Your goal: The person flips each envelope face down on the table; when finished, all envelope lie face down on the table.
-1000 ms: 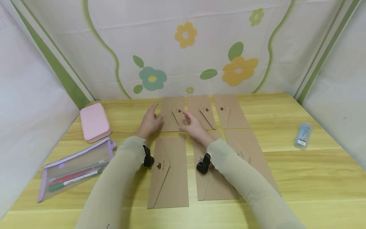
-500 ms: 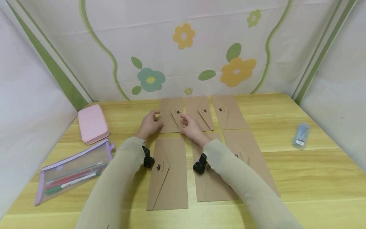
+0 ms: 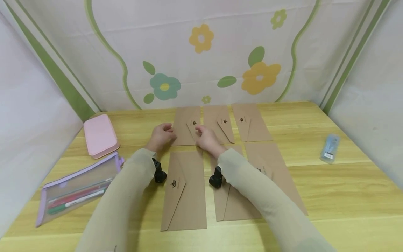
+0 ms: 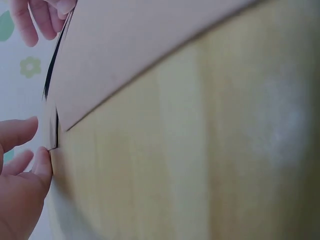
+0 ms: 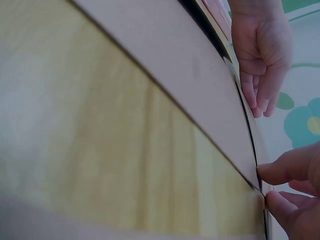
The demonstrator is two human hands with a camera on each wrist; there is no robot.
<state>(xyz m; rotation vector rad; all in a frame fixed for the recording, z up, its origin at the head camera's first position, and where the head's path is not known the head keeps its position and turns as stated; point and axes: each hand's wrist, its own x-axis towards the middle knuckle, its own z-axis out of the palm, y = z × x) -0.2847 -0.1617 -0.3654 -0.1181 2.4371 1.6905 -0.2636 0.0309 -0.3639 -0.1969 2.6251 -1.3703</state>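
Note:
Several brown kraft envelopes with pointed flaps lie in two rows on the table. In the head view, my left hand (image 3: 161,135) is at the left edge of the back-left envelope (image 3: 182,126). Its thumb touches that edge in the left wrist view, with the other fingers loosely bent. My right hand (image 3: 208,140) is at the same envelope's right side, overlapping the back-middle envelope (image 3: 212,117). Thumb and fingertips (image 5: 272,172) of this hand rest at an envelope edge in the right wrist view. Nearer the front is the front-left envelope (image 3: 192,189), its flap showing a printed crown.
At the left are a pink case (image 3: 100,134) and a clear zip pouch (image 3: 78,178) with purple trim, holding pens. A small pale-blue item (image 3: 330,148) lies at the right. My right forearm covers part of the front-middle envelope (image 3: 237,203). A flower-patterned curtain (image 3: 132,45) stands behind the table.
Both hands have come down to the sides of the back-left envelope. The left fingers have bent inward from a raised, spread pose. The envelopes stay about where they were.

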